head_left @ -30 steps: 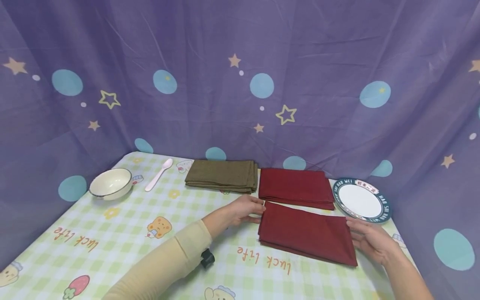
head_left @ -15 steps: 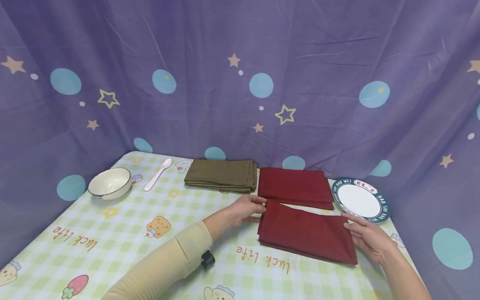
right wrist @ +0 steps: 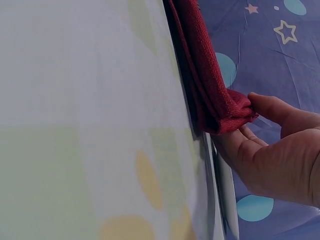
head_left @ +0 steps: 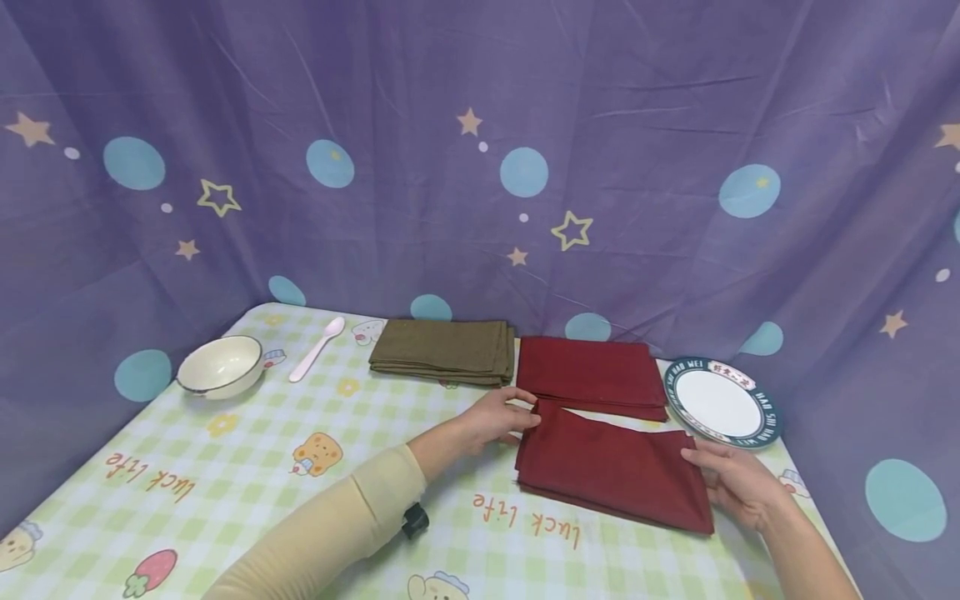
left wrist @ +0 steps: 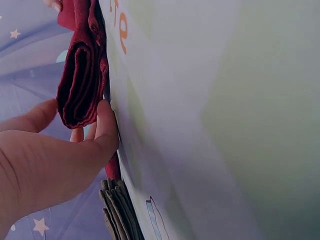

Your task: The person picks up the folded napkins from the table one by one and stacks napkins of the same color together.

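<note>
A folded dark red cloth (head_left: 607, 467) lies at the right front of the table, in front of a second folded red cloth (head_left: 588, 375). My left hand (head_left: 491, 421) pinches its far left corner. In the left wrist view the thumb (left wrist: 42, 115) is against one face of the layered fold and the fingers (left wrist: 104, 127) are on the other. At the right end, my right hand (head_left: 738, 483) grips the far corner, thumb on top. Seen from the right wrist, the cloth's end (right wrist: 232, 112) bunches up between thumb and fingers, which reach underneath.
Left of the far red cloth lies a folded olive cloth (head_left: 442, 350). A green-rimmed plate (head_left: 723, 404) stands close behind my right hand. Farther left are a pink spoon (head_left: 317, 350) and a cream bowl (head_left: 221, 367). A purple curtain (head_left: 480, 275) hangs behind the checked table.
My right thumb has moved left onto the cloth and that hand now grips the corner. My left fingers have shifted slightly right over the other corner. The far edge is a little bunched at the ends.
</note>
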`<state>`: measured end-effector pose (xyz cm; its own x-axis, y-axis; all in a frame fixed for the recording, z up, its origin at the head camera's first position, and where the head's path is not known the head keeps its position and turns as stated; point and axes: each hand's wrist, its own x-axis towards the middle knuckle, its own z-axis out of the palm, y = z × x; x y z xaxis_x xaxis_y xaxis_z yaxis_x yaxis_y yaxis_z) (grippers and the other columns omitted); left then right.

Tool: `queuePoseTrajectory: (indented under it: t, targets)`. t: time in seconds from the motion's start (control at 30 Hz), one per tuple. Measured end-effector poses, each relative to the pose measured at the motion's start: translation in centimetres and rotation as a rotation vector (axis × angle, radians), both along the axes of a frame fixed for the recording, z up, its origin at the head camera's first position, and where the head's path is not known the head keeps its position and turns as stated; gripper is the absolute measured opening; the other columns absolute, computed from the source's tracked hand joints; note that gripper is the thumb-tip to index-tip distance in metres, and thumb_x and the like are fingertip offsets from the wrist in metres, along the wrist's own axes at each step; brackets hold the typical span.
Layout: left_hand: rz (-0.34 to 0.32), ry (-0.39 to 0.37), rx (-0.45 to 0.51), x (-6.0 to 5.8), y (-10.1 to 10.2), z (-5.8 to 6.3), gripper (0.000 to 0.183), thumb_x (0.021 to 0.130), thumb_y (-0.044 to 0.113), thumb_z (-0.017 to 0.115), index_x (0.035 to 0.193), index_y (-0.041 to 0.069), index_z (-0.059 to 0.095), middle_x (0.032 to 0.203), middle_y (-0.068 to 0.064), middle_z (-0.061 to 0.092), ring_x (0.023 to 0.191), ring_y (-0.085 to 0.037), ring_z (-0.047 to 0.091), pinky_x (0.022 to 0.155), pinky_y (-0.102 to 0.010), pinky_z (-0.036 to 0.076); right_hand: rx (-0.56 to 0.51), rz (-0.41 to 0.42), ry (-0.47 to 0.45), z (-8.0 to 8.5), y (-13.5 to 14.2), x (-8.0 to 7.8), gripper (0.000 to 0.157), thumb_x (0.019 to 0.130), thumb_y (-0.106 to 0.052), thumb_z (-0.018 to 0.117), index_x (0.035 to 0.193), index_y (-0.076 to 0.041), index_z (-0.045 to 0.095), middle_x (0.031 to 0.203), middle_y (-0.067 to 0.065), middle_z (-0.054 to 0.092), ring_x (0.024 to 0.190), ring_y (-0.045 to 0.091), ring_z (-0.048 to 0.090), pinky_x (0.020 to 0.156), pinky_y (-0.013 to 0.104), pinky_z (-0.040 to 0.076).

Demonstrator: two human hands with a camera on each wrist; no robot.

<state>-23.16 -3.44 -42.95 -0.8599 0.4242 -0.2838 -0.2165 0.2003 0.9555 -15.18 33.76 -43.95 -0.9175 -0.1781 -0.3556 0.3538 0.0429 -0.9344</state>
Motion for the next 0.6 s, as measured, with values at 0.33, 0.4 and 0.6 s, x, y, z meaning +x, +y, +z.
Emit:
queuePoseTrajectory:
  t: [0.33, 0.4, 0.6]
  targets:
    - [-0.017, 0.004, 0.014, 0.24, 0.26, -0.25, 0.05, 0.088, -0.002, 0.074, 0.132, -0.009, 0.052, 0.106, -0.014, 0.071, 0.078, -0.018, 0.069, 0.069, -0.034, 0.06, 0.002, 0.03, -0.015, 0.11, 0.12, 0.14, 0.079, 0.106, -0.016, 0.052, 0.154, 0.015, -0.002, 0.118, 0.002, 0.066, 0.107, 0.016, 0.065, 0.092, 0.042, 0.056]
    - [-0.012, 0.014, 0.016, 0.32, 0.29, -0.33, 0.048, 0.086, -0.006, 0.073, 0.129, -0.01, 0.053, 0.104, -0.014, 0.072, 0.076, -0.017, 0.069, 0.067, -0.033, 0.06, -0.005, 0.033, -0.018, 0.11, 0.08, 0.24, 0.08, 0.105, -0.015, 0.054, 0.154, 0.016, -0.001, 0.114, -0.002, 0.067, 0.104, 0.012, 0.065, 0.091, 0.039, 0.056]
    - [-0.004, 0.034, 0.041, 0.53, 0.21, -0.47, 0.043, 0.085, -0.008, 0.072, 0.126, -0.009, 0.057, 0.101, -0.016, 0.073, 0.074, -0.019, 0.07, 0.064, -0.033, 0.06, -0.028, 0.074, -0.007, 0.02, 0.06, 0.4, 0.084, 0.103, -0.01, 0.057, 0.149, 0.022, -0.005, 0.109, -0.003, 0.069, 0.099, 0.012, 0.068, 0.089, 0.04, 0.058]
